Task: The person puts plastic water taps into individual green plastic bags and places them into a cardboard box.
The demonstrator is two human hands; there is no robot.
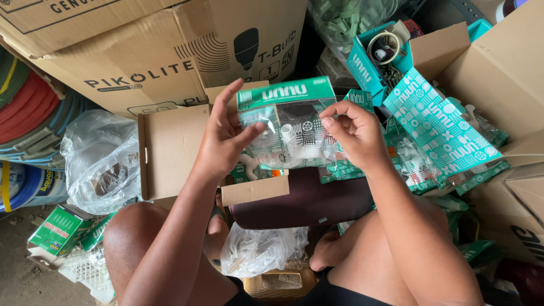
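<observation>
A clear plastic packet (292, 127) with a green card header and white fittings inside is held up in front of me by both hands. My left hand (225, 136) grips its left edge, thumb on the front and fingers spread behind. My right hand (354, 131) pinches its right edge between thumb and fingertips. Right below the packet stands a small open cardboard box (170, 150), its flaps folded out. More packets of the same green kind (416, 161) lie heaped to the right.
Big cardboard cartons (141, 51) stand behind. A teal patterned box lid (439, 122) and a teal box (368, 62) sit at the right. Coiled hoses (25, 107) and a plastic bag (102, 164) are at the left. My knees frame a dark cushion (306, 201).
</observation>
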